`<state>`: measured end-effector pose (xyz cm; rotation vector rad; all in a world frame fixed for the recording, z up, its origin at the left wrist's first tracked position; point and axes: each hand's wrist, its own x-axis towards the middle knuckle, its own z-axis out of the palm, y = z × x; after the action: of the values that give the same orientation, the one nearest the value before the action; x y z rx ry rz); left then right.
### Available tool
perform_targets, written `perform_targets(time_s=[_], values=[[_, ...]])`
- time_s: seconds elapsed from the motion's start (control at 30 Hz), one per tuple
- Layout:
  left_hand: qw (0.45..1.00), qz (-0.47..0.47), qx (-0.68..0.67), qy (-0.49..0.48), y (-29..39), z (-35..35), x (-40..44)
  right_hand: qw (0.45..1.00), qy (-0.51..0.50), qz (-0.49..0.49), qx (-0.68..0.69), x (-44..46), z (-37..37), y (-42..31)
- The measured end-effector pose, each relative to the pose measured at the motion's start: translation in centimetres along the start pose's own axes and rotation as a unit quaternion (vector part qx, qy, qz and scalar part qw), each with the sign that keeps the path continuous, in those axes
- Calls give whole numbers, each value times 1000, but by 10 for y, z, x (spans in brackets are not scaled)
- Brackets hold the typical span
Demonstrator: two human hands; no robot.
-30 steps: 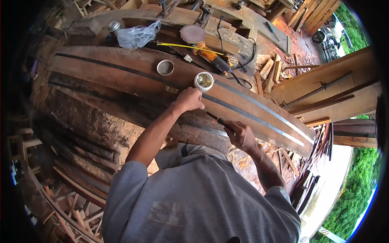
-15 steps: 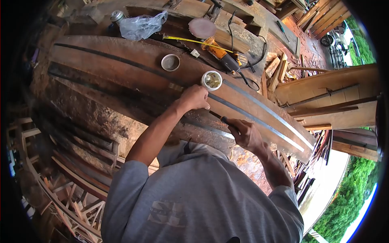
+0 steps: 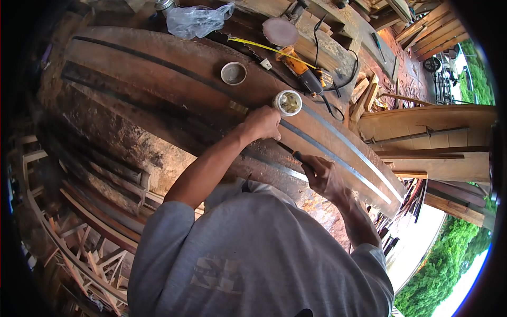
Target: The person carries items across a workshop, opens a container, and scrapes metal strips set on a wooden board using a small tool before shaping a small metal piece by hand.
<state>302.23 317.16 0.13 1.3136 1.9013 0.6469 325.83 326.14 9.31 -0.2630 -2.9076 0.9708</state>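
My right hand [image 3: 321, 174] is wrapped round the dark handle [image 3: 297, 155] of a slim tool, whose thin shaft points toward my left hand [image 3: 262, 124]. The kind of tool is not plain; it resembles a screwdriver. My left hand is closed near the shaft's far end, fingers bent down over the plank, and what it pinches is hidden. Just beyond its knuckles stands an uncapped white jar [image 3: 290, 103] with pale yellowish contents. Both hands are over a wide brown wooden plank [image 3: 174, 53] inlaid with long dark strips. A round lid [image 3: 233, 73] lies on the plank, left of the jar.
Behind the plank lie a yellow-and-black power tool [image 3: 300, 68] with its cord, a round sanding disc [image 3: 280, 31], a yellow measuring tape [image 3: 253, 43] and a clear plastic bag [image 3: 198, 21]. Wood offcuts [image 3: 364, 98] are piled at right. Wooden boards [image 3: 422, 127] stand beyond.
The view has shifted slightly, so the plank and the things on it appear a little higher and further right. Both hands keep nearly the same pose beside the jar.
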Motion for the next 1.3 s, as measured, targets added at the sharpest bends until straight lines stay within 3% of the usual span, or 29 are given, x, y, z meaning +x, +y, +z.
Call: perform_targets(time_s=[0.1,0.53,0.93,1.1,1.3], values=[[998,-17,-61,-30,-1,-2,1,1000,2,8,-1,-2,2,2],[997,-28,-55,-54,3,-4,3,999,22,-33,-27,1,9,-1],[995,-54,-56,-67,5,-6,5,1000,-8,28,5,-4,0,-4],[996,-20,-47,-71,2,-3,7,1000,13,20,-5,-8,7,-1],[995,-41,-48,-83,4,-5,7,1000,9,26,-11,-10,6,-3]])
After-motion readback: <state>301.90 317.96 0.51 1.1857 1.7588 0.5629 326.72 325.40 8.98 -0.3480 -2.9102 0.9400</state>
